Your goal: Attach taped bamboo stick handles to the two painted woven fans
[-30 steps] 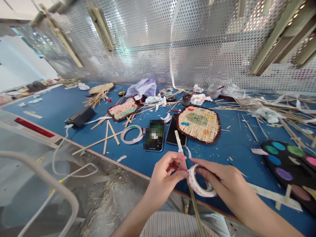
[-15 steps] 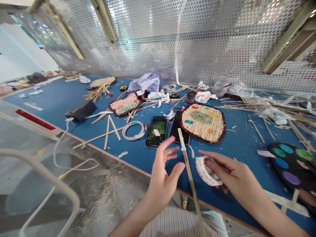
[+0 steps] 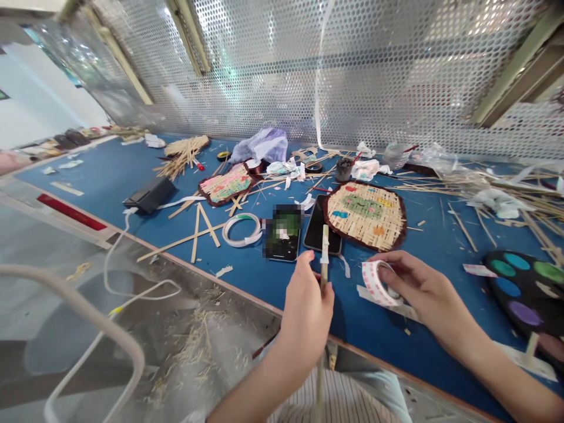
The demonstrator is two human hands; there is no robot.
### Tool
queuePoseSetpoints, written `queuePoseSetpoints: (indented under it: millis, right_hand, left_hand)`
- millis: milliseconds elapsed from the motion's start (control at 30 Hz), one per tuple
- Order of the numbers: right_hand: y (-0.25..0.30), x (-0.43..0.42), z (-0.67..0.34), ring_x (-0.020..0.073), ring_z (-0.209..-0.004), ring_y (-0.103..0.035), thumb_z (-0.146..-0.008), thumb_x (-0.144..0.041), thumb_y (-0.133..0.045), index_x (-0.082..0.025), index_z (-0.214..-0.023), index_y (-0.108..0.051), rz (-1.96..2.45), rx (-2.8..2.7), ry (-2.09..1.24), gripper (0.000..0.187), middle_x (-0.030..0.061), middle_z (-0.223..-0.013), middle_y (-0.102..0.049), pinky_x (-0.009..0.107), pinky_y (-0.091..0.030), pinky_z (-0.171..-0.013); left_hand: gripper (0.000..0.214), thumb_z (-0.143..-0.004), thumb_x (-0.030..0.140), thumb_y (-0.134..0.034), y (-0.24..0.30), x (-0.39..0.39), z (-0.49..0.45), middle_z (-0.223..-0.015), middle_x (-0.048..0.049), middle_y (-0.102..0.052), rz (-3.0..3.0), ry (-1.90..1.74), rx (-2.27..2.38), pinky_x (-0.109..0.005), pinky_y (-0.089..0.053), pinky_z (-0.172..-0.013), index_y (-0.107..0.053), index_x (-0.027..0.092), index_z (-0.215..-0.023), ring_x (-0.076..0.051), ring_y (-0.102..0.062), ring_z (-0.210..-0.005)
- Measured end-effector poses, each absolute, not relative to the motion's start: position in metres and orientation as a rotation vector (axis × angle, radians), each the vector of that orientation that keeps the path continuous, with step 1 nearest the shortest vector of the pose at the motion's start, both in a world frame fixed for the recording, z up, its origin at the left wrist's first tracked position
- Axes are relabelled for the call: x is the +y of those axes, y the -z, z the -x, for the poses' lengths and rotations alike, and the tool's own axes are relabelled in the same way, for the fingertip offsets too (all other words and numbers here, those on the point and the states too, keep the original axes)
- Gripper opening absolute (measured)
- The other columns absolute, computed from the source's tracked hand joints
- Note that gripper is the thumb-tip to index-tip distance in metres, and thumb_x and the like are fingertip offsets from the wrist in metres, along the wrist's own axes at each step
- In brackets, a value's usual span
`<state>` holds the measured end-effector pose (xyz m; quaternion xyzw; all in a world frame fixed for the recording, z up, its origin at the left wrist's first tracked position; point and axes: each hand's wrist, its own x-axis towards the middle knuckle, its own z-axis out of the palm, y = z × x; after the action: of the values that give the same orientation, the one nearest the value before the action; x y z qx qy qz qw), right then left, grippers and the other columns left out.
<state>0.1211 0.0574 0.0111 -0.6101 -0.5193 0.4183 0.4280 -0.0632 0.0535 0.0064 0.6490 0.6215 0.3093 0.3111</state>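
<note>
My left hand (image 3: 308, 305) is closed around a thin bamboo strip (image 3: 325, 271), which stands up past the fingers and runs down toward my lap. White tape (image 3: 325, 244) wraps its upper end. In my right hand (image 3: 418, 288) is a roll of white tape with pink marks (image 3: 374, 283), held between thumb and fingers just above the table. Beyond the hands lies a woven bamboo panel with a dark brown edge (image 3: 365, 214) and painted patches. It overlaps a dark phone (image 3: 318, 229). A second phone (image 3: 284, 249), its screen lit, lies to the left.
A white tape coil (image 3: 241, 230), loose bamboo strips (image 3: 197, 241) and a smaller painted panel (image 3: 229, 185) lie left of centre. A black power block (image 3: 150, 195) trails a white cable. A paint palette (image 3: 520, 288) sits at right. Perforated metal sheeting (image 3: 264, 70) closes off the back.
My left hand has gone from spread fingers beside the bamboo strip to gripping it, and the strip stands more upright. My right hand has moved slightly right and up with the tape roll.
</note>
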Motion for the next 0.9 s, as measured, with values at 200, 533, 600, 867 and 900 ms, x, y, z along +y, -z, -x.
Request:
queuePoseSetpoints:
  millis: [200,533,600,867,900]
  right_hand:
    - [-0.012,0.053,-0.127,0.0150,-0.076,-0.061,-0.079,-0.048,-0.065,-0.026,-0.110,-0.063,1.344,-1.238,-1.273,0.038,0.0045,-0.098,-0.069,0.022,-0.048,-0.060]
    - [-0.013,0.046,-0.120,0.0135,-0.065,-0.058,-0.076,-0.038,-0.070,-0.024,-0.081,-0.056,1.187,-1.179,-1.363,0.021,0.0006,-0.079,-0.064,0.022,-0.048,-0.052]
    - [-0.013,0.045,-0.125,0.0134,-0.065,-0.057,-0.077,-0.039,-0.068,-0.021,-0.075,-0.062,1.250,-1.177,-1.374,0.019,0.0014,-0.077,-0.064,0.022,-0.049,-0.057]
    - [-0.018,0.043,-0.126,0.0185,-0.073,-0.055,-0.067,-0.063,-0.068,-0.024,-0.094,-0.067,0.979,-1.239,-1.523,0.047,0.0038,-0.085,-0.062,0.028,-0.048,-0.061]
    - [-0.017,0.040,-0.126,0.0188,-0.073,-0.054,-0.068,-0.062,-0.067,-0.023,-0.090,-0.066,1.042,-1.289,-1.496,0.044,0.0036,-0.082,-0.061,0.030,-0.048,-0.063]
  left_hand:
    - [0.046,-0.085,0.011,-0.047,-0.007,0.054,0.080,-0.104,-0.0104,-0.064,-1.589,-0.885,1.527,-0.041,-0.047,-0.086,-0.040,0.016,-0.129,-0.022,-0.061,-0.093]
    - [0.024,-0.086,0.019,-0.048,-0.021,0.051,0.059,-0.097,-0.0083,-0.065,-1.130,-0.927,1.010,-0.018,-0.042,-0.044,-0.057,0.013,-0.107,-0.005,-0.053,-0.049]
    - [0.027,-0.083,0.014,-0.046,-0.019,0.054,0.053,-0.091,-0.0065,-0.065,-1.132,-0.931,1.026,-0.017,-0.036,-0.041,-0.058,0.013,-0.107,-0.004,-0.048,-0.045]
    - [0.028,-0.089,0.033,-0.047,-0.008,0.060,0.044,-0.087,-0.0058,-0.064,-1.181,-1.009,1.083,-0.019,-0.030,-0.041,-0.062,0.015,-0.105,-0.004,-0.044,-0.046]
    - [0.029,-0.090,0.033,-0.046,-0.006,0.060,0.043,-0.089,-0.0061,-0.064,-1.178,-1.017,1.084,-0.020,-0.031,-0.041,-0.062,0.015,-0.107,-0.004,-0.044,-0.046]
